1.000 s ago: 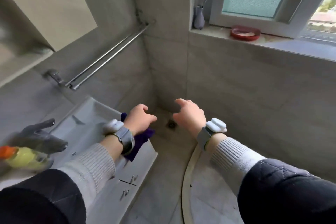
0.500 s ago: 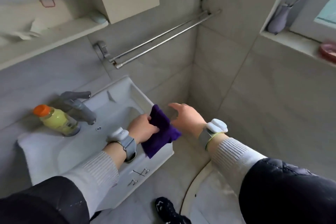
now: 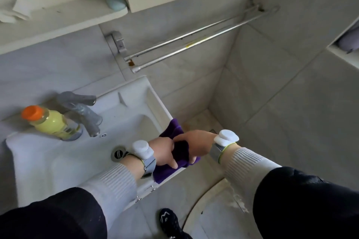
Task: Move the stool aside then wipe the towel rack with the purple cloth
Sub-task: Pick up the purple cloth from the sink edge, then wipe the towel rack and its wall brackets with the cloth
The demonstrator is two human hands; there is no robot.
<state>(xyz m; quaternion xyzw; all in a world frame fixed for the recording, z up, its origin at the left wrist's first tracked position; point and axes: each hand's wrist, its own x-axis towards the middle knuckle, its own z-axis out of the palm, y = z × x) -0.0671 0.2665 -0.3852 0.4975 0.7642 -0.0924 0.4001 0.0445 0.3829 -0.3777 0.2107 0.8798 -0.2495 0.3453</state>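
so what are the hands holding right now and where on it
Both hands grip the purple cloth at the sink's right edge: the left hand bunches its middle, the right hand closes over the part next to it.

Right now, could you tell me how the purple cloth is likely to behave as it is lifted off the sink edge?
The purple cloth is probably floppy: it bunches between the left hand and right hand and drapes over the sink rim. It looks light, so its free corners will likely dangle. Its fuzzy surface suggests it should not slip.
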